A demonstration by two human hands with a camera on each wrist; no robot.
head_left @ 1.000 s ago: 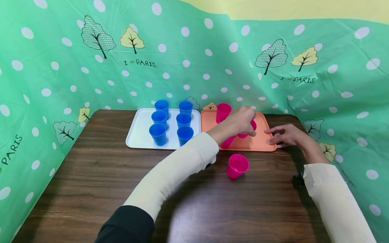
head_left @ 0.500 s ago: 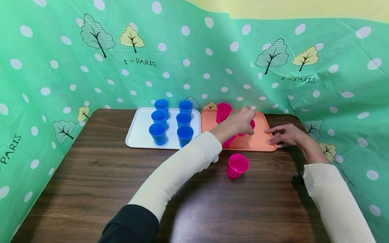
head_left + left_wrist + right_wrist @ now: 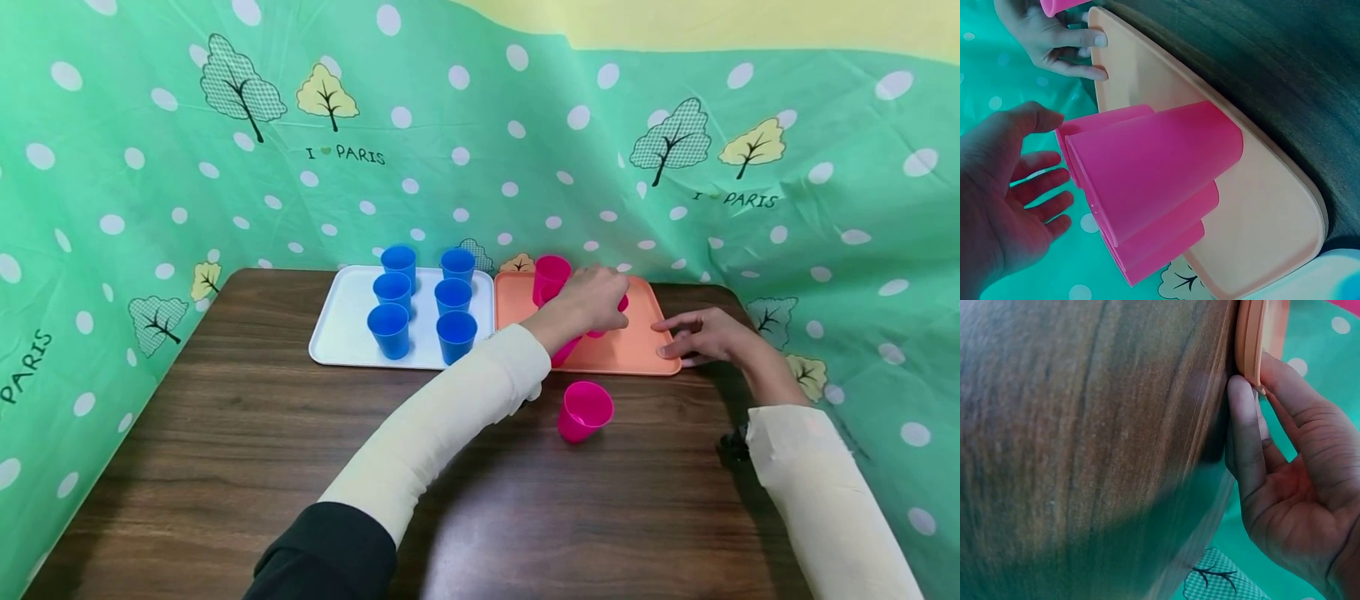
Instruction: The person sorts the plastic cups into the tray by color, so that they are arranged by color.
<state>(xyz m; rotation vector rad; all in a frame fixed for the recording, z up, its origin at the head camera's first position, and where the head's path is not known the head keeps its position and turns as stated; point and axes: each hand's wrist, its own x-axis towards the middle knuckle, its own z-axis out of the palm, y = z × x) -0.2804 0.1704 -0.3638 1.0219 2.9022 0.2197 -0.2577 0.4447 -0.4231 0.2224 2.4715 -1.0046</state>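
Hovering with fingers spread, the left hand [image 3: 1004, 206] held nothing — pink cups [image 3: 1154, 187] just beyond its fingertips; right hand [image 3: 1291, 487] fingers pressed straight against the orange tray [image 3: 1250, 337] edge.

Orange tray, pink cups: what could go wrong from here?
1. The pink cups stand packed together by the open left hand; a stray finger could tip one.
2. The right hand only touches the orange tray at its corner; a push might slide it.
3. The sleeve passes close to the loose cup on the table.
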